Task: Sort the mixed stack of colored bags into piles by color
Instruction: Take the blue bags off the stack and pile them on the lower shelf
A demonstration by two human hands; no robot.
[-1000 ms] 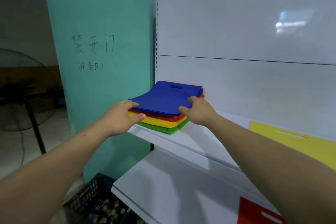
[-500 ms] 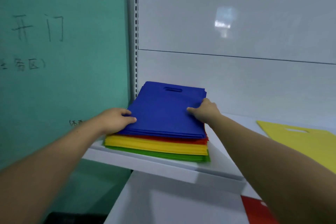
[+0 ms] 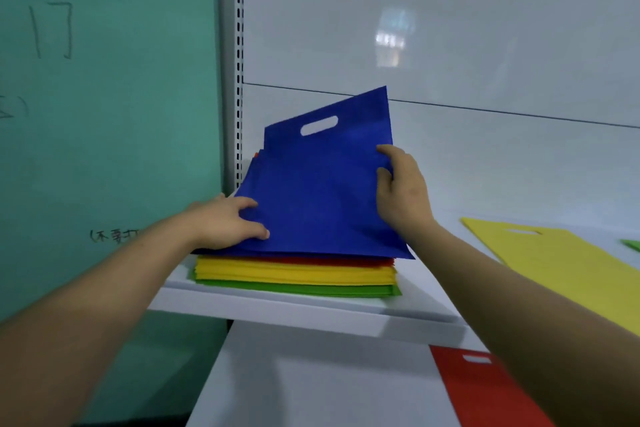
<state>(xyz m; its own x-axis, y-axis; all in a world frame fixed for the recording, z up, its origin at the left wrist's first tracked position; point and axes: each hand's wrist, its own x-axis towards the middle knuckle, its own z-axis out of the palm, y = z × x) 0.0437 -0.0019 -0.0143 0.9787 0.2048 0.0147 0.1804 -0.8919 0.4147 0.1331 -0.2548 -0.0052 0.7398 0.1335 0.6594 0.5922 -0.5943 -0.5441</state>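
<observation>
Now logging blue bag (image 3: 322,191) at frame centre, peeled up off stack (image 3: 294,274) on shelf (image 3: 277,308): cut-out end raised toward upper centre, near edge down on the pile. Seen beneath: apparently more blue, then red, yellow and green layers, edges flush. Noted right hand (image 3: 401,191) at bag's right edge, thumb in front and fingers curled behind, pinching the fabric partway along that edge. Noted left hand (image 3: 225,222) at lower-left corner, fingers slightly spread and laid flat, pressing down on blue fabric; cannot tell whether on the lifted bag's corner or the sheet under it. Judged step: separating one blue bag from stack. Key relation: long axis running from lower frame to upper centre, tipped up on the right; lifted along right side only, so right hand the carrying hand and the nearer to open shelf at frame right. Seen at right of frame: yellow bag (image 3: 554,260) flat on same shelf, sliver of green bag (image 3: 632,244) at far right edge, red bag (image 3: 485,388) on lower shelf (image 3: 311,374) at bottom right; no blue pile in view. Probably needed next: ease left press, swing bag rightward. Risk: second blue sheet clinging and dragging along.
</observation>
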